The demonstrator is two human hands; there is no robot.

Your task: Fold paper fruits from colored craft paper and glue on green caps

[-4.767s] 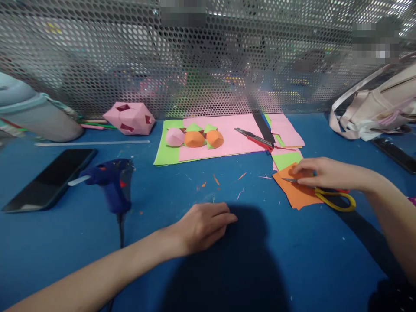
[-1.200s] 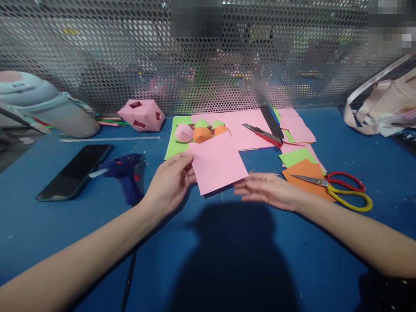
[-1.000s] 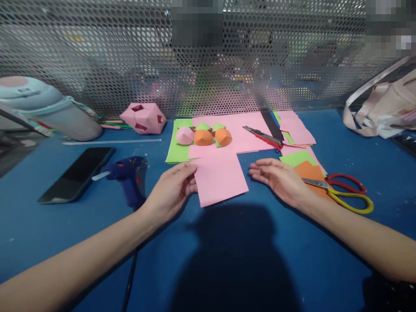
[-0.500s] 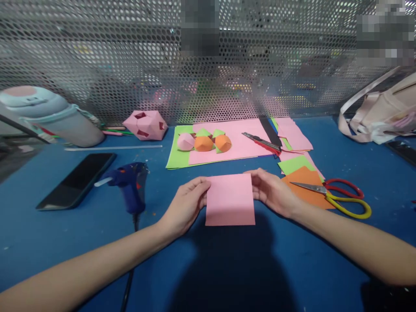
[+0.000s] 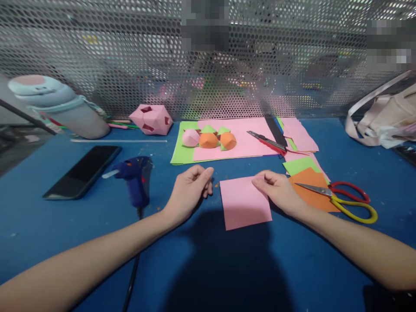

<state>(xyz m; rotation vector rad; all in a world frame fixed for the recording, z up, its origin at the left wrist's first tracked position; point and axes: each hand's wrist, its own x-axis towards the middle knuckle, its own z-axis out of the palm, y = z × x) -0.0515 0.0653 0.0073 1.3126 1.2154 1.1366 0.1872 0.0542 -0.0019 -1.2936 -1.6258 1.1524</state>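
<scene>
A square of pink paper (image 5: 244, 203) is pinched at its upper right corner by my right hand (image 5: 276, 188), thumb on top. It tilts slightly, just above or on the blue table; I cannot tell which. To its left, apart from it, is my left hand (image 5: 190, 188), fingers curled in and thumb against the index finger, with nothing visible in it. Left of that hand lies a blue glue gun (image 5: 136, 180) with a white glue stick poking out. Scissors (image 5: 334, 195) with red and yellow handles rest on orange paper (image 5: 312, 184) beside my right wrist.
Farther back, small folded paper pieces (image 5: 209, 140) sit on pink and green sheets (image 5: 250, 151) with a utility knife (image 5: 268, 143). A pink paper polyhedron (image 5: 151, 119), a phone (image 5: 82, 172) and a bottle (image 5: 65, 108) stand left. A bag (image 5: 386, 112) is at right.
My left hand has let go of the pink paper's left edge. My right hand alone now holds the sheet, which has shifted right and turned slightly. The view has moved a little.
</scene>
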